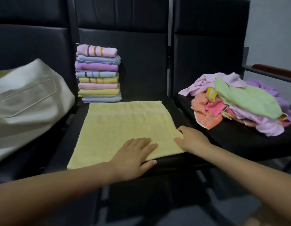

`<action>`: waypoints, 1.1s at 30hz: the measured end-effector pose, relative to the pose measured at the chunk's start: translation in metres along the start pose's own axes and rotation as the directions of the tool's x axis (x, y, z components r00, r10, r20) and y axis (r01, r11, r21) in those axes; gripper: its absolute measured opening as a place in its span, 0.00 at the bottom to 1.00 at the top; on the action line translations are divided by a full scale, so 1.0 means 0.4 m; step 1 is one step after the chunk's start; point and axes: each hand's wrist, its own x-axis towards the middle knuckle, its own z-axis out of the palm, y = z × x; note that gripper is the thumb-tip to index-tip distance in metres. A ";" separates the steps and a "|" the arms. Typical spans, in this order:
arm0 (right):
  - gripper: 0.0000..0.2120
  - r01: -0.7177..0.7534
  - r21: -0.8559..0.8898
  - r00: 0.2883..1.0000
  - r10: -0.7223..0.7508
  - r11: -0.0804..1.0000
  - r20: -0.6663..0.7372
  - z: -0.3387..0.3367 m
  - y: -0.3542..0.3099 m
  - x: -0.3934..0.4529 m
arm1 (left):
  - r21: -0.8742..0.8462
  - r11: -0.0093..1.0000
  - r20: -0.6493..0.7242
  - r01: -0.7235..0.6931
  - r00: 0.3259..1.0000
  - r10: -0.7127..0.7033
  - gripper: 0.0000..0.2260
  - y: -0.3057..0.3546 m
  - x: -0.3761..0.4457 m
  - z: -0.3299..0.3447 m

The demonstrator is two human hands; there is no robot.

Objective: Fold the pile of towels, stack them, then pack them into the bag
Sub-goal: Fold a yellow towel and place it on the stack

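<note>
While the left hand (pixel 133 154) pressed flat, fingers straight, on the yellow towel (pixel 118 128) to pin it, the right hand (pixel 190 139) beside it pinched the towel's edge, probably for folding. Folded stack (pixel 98 74) stood beyond the left hand, bag (pixel 27 95) further left, and unfolded pile (pixel 239 101) beyond the right.

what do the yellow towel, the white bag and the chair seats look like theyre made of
Yellow towel: soft woven cloth, probably cotton terry; matte, slightly nubby, with a woven band and frayed threads at the corners.
White bag: likely canvas or a similar stiff fabric; matte off-white, holding broad creases.
Chair seat: black upholstery, possibly faux leather or a tight fabric; smooth with a faint sheen, too dim to tell.
</note>
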 end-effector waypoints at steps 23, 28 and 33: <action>0.09 0.594 0.078 0.793 -0.599 0.801 0.108 -0.023 -0.052 0.028 | -0.159 0.981 -0.123 0.115 0.983 -0.135 0.24 -0.034 0.033 -0.053; 0.09 0.538 0.235 0.823 -0.565 0.809 0.062 -0.059 -0.045 0.101 | 0.061 0.981 0.015 0.186 0.982 -0.188 0.12 -0.071 0.060 -0.092; 0.07 0.432 0.350 0.889 -0.457 0.831 -0.011 -0.063 -0.012 0.183 | -0.038 0.928 -0.005 0.371 0.929 -0.371 0.09 -0.202 0.046 -0.160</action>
